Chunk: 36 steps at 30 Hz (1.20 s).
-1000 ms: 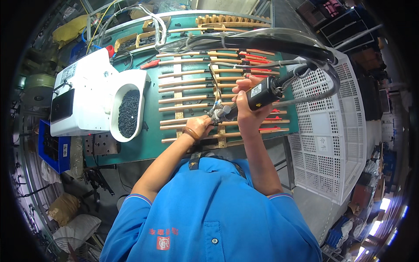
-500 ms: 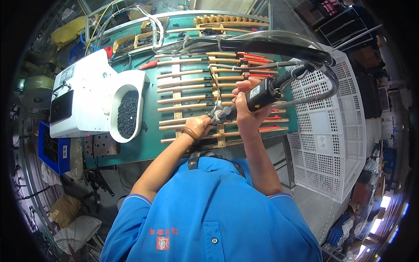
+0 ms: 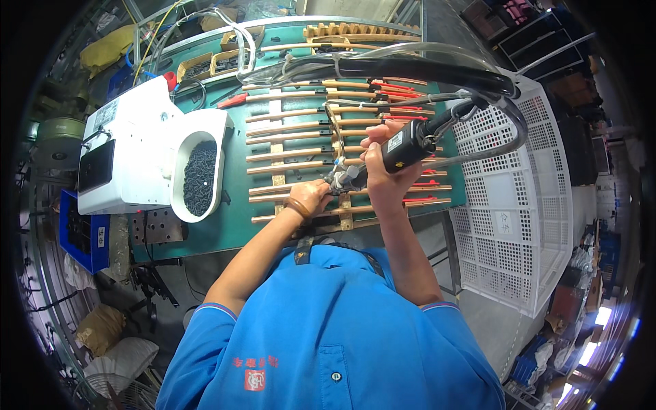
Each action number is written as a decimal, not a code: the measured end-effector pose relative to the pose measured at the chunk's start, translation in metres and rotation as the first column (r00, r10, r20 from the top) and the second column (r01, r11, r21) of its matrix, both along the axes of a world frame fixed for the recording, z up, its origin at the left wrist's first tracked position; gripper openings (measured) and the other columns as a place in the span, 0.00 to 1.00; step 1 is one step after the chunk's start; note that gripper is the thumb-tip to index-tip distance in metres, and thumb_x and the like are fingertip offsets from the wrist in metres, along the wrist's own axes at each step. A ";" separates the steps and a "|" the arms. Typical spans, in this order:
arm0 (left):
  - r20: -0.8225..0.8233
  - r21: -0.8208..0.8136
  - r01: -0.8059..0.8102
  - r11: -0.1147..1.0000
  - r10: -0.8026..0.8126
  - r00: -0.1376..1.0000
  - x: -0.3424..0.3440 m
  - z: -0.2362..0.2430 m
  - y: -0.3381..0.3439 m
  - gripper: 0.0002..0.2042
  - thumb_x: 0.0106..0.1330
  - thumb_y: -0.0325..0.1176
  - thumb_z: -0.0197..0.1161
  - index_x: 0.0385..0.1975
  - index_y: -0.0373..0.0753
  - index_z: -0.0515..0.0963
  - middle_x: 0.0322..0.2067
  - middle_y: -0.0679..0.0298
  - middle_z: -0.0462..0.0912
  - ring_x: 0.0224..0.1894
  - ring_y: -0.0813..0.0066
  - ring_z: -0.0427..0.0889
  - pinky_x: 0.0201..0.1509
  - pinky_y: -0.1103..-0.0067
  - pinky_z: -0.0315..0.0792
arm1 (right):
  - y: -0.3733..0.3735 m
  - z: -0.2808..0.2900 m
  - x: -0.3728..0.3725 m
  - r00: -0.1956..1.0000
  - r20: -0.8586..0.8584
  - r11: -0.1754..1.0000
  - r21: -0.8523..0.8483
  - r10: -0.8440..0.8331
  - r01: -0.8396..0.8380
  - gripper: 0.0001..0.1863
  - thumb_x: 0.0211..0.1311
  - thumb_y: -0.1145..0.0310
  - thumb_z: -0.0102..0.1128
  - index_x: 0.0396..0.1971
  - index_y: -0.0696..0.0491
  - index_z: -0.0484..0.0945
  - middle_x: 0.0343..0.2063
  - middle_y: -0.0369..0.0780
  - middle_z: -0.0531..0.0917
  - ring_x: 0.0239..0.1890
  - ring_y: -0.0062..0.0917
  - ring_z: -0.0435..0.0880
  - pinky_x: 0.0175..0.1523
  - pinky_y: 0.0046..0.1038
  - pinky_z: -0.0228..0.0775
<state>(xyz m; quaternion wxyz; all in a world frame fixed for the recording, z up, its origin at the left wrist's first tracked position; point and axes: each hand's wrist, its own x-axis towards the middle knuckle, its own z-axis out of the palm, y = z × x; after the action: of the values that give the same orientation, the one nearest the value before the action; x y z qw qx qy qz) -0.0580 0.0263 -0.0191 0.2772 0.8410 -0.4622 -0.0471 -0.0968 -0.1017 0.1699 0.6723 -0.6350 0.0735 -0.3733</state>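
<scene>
"Across the green bench (image 3: 236, 229), seen from the head view: what is listed?"

"Item, wooden rods (image 3: 301, 165), a ladder of them, laid side by side from left to right. Item, red pieces (image 3: 425, 201) at several of their right-hand ends. Item, two pale cross strips (image 3: 276, 109) beneath."

"And the right hand (image 3: 389, 176)?"

"Fingers and thumb closed around a black driver (image 3: 406, 147), cylindrical, tilted, its nose toward the lower left, over the lower rods. Attached, a metal fitting (image 3: 350, 178) at that nose. A thick black hose (image 3: 430, 71) arches above the work."

"The left hand (image 3: 311, 197)?"

"Fingers drawn narrow, right beside the metal fitting, above the lower rods. Whether they pinch a rod or the fitting, I cannot tell. One brown bracelet (image 3: 298, 208) at the wrist."

"To the left?"

"One white machine (image 3: 126, 154), with a white oval trough (image 3: 179, 205) at its right side holding small dark screws (image 3: 200, 179). One blue bin (image 3: 99, 254), below and left of the machine. One red-handled tool (image 3: 233, 101), near the upper rods."

"Far side and right?"

"Small open boxes (image 3: 195, 67) of dark parts, at the back left. One toothed wooden rack (image 3: 362, 30), at the far edge. White perforated crates (image 3: 506, 222), just beyond the bench's right end."
</scene>
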 end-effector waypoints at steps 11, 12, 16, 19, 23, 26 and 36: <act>0.016 -0.005 -0.015 1.000 0.015 1.000 0.000 -0.004 -0.001 0.10 0.52 0.41 0.65 0.25 0.43 0.74 0.27 0.63 0.77 0.29 0.62 0.80 0.28 0.69 0.73 | 0.006 -0.009 0.000 0.999 0.047 0.997 -0.079 0.018 -0.015 0.19 0.51 0.87 0.52 0.44 0.57 0.66 0.32 0.39 0.78 0.31 0.17 0.77 0.35 0.18 0.74; 0.015 -0.006 -0.016 1.000 0.016 1.000 0.000 -0.004 -0.001 0.10 0.52 0.41 0.65 0.25 0.43 0.75 0.27 0.63 0.77 0.29 0.62 0.80 0.29 0.69 0.73 | 0.005 -0.012 -0.001 0.998 0.043 0.993 -0.117 0.037 -0.032 0.19 0.52 0.88 0.51 0.44 0.56 0.65 0.33 0.39 0.77 0.32 0.17 0.77 0.35 0.18 0.75; 0.036 0.027 -0.015 1.000 0.014 0.999 0.000 0.004 0.000 0.12 0.54 0.44 0.63 0.22 0.41 0.76 0.22 0.60 0.78 0.26 0.60 0.80 0.27 0.68 0.73 | 0.008 -0.019 -0.004 0.998 0.014 0.993 -0.108 0.053 -0.051 0.20 0.50 0.90 0.52 0.42 0.56 0.66 0.32 0.37 0.76 0.32 0.16 0.76 0.37 0.18 0.74; 0.068 0.015 -0.032 0.999 0.031 0.997 0.000 0.003 0.000 0.16 0.56 0.47 0.62 0.18 0.40 0.77 0.18 0.58 0.78 0.24 0.58 0.79 0.26 0.67 0.72 | 0.005 -0.028 -0.006 0.999 0.025 0.979 -0.203 0.032 -0.027 0.22 0.49 0.92 0.53 0.43 0.56 0.66 0.32 0.37 0.75 0.33 0.16 0.75 0.38 0.19 0.74; 0.030 0.015 -0.034 0.999 0.034 0.999 0.001 0.002 -0.001 0.16 0.55 0.47 0.62 0.20 0.40 0.77 0.20 0.58 0.78 0.25 0.59 0.79 0.26 0.67 0.72 | 0.007 -0.026 -0.003 0.996 0.017 0.995 -0.039 0.090 -0.089 0.18 0.51 0.88 0.53 0.42 0.56 0.67 0.32 0.37 0.75 0.33 0.16 0.76 0.37 0.19 0.74; 0.027 0.005 -0.040 0.999 0.040 0.999 0.000 -0.005 -0.002 0.14 0.54 0.46 0.63 0.24 0.40 0.76 0.23 0.59 0.78 0.28 0.59 0.80 0.28 0.67 0.73 | 0.007 -0.005 0.004 0.999 0.021 0.999 -0.042 0.025 -0.024 0.13 0.51 0.83 0.57 0.38 0.58 0.69 0.28 0.36 0.77 0.29 0.13 0.76 0.34 0.18 0.71; -0.826 -0.270 -0.482 0.834 0.057 0.561 0.001 0.010 0.011 0.14 0.55 0.37 0.69 0.38 0.37 0.78 0.21 0.70 0.74 0.24 0.82 0.73 0.29 0.81 0.70 | -0.024 0.093 0.012 1.000 0.025 0.987 -0.157 -0.018 0.022 0.17 0.51 0.84 0.55 0.43 0.60 0.68 0.32 0.38 0.80 0.29 0.17 0.80 0.30 0.16 0.73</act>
<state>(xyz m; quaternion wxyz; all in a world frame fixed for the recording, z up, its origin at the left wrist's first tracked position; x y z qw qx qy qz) -0.0566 0.0376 -0.0086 0.6495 0.7005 -0.1486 -0.2556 -0.0852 -0.1262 0.2631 0.6172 -0.6807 0.0423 -0.3923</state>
